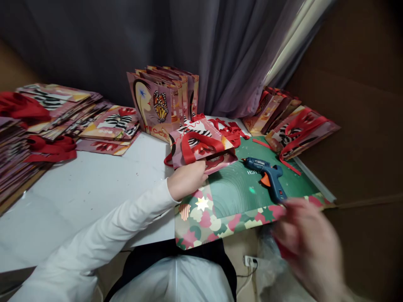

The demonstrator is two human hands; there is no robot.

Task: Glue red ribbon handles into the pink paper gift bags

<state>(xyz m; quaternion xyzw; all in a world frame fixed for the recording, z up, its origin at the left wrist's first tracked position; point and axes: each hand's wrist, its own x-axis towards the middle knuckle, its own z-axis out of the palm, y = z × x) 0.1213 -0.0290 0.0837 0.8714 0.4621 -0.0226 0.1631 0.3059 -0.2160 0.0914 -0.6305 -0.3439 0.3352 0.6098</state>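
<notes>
My left hand (188,180) is closed on the near edge of a patterned paper bag (201,140) that lies on its side with its opening toward me. A red ribbon handle (188,147) loops over the bag's upper face. My right hand (310,243) is at the lower right, in front of the table, blurred by motion; its fingers look bent, with something red at them that I cannot make out. Between the hands a blue glue gun (267,174) with an orange trigger lies on the green mat (229,195), its nozzle pointing left.
Flat bags (108,121) are stacked at the left, with red ribbons (52,149) on them. Upright bags (160,100) stand at the back before a dark curtain (126,37). More bags with ribbons (299,130) are at the right, beside a cardboard wall (355,147).
</notes>
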